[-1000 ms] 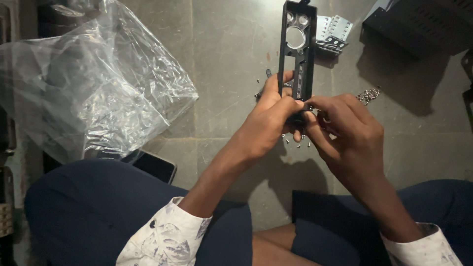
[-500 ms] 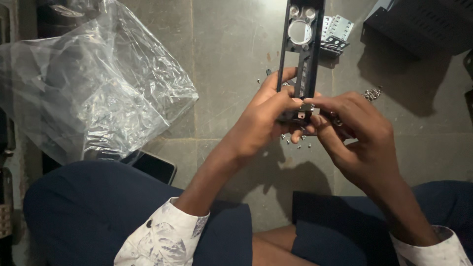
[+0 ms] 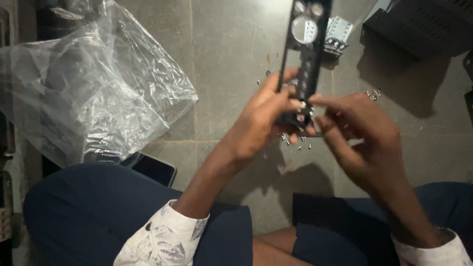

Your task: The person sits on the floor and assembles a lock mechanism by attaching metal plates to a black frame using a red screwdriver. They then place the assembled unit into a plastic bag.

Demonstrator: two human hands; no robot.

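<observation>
In the head view, a long black panel (image 3: 306,59) with round and rectangular cut-outs is held upright over a grey stone floor (image 3: 231,54), its upper end running out of the picture at the top edge. Its lower end is gripped by the left hand (image 3: 263,118), whose fingers are wrapped around the panel's left edge with the thumb pressed on its face. The right hand (image 3: 362,135) is brought in from the right, its fingertips pinched together against the lower end of the panel; whether something small is held between them cannot be told. Open floor is seen to the left of the panel, between it and a large crumpled clear plastic bag (image 3: 98,83) that fills the upper left. Small screws (image 3: 295,140) are scattered on the floor just beneath the hands. A pale connector part (image 3: 339,30) lies just beside the panel's upper right, and a dark vented metal case (image 3: 423,24) closes off the upper right corner. A small cluster of metal bits (image 3: 374,93) lies near the right hand. A dark flat phone-like device (image 3: 155,168) rests at the bag's lower edge, touching the dark blue trouser knee (image 3: 88,212).
</observation>
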